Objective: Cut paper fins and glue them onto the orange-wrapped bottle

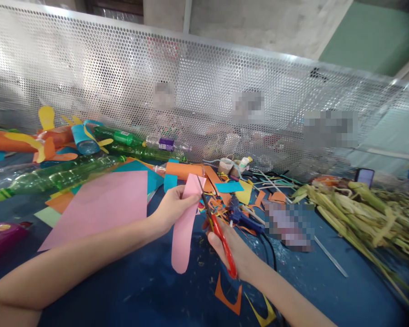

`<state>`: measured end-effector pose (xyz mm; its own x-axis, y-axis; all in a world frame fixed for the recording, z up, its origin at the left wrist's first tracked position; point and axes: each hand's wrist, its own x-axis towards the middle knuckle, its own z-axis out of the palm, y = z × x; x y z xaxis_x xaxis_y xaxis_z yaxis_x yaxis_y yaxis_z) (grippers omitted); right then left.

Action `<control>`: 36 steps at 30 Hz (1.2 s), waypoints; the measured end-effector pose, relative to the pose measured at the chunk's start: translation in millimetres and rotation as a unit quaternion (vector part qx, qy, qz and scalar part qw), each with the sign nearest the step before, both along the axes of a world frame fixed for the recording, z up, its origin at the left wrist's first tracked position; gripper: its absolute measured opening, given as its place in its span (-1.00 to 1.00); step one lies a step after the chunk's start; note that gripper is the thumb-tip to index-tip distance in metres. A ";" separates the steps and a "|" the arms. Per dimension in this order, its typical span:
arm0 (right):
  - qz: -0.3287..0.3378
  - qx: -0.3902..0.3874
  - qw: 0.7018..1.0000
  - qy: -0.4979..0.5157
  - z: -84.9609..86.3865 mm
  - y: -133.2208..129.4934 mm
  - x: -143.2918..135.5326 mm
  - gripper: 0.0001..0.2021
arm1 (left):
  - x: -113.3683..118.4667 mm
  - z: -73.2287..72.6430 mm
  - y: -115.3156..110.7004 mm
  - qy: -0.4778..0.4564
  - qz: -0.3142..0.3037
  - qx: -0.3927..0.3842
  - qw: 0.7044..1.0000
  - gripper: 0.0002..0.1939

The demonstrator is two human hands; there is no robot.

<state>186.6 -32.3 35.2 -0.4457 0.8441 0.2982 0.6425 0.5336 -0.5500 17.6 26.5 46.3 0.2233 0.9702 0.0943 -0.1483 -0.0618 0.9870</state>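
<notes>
My left hand (pixel 173 206) pinches a long pink paper strip (pixel 183 236) near its upper part; the strip's lower end is rounded. My right hand (pixel 226 245) is closed on red-handled scissors (pixel 223 240), whose dark blades point up and left and meet the strip's upper right edge. Beyond the strip lies a clear bottle wrapped in orange paper (pixel 184 170) with blue pieces on it. A large pink sheet (pixel 105 204) rests left of my hands, over teal, orange and pale green sheets.
Green bottles (pixel 71 175) and paper-decorated bottles (pixel 85 138) lie at the left. A blue glue gun (pixel 243 219) sits among orange scraps, right of centre. Corn husks (pixel 361 213) cover the far right. A perforated metal screen (pixel 204 86) stands behind the blue table (pixel 139 290).
</notes>
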 end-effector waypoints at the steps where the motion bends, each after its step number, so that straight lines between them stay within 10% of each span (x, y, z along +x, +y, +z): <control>1: 0.003 0.000 1.000 0.001 0.5 -0.2 0.0 -0.77 | -0.2 -0.1 0.1 0.001 0.000 0.002 1.000 -0.76; 36: 0.010 -0.019 1.000 0.019 2.8 1.9 0.9 -0.78 | 0.6 -2.4 0.3 -0.003 -0.012 -0.019 1.000 -0.78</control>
<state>187.6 -30.4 38.1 -0.4509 0.8465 0.2831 0.6100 0.5238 -0.5946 18.3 26.8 43.9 0.2468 0.9672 0.0595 -0.1548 -0.0212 0.9877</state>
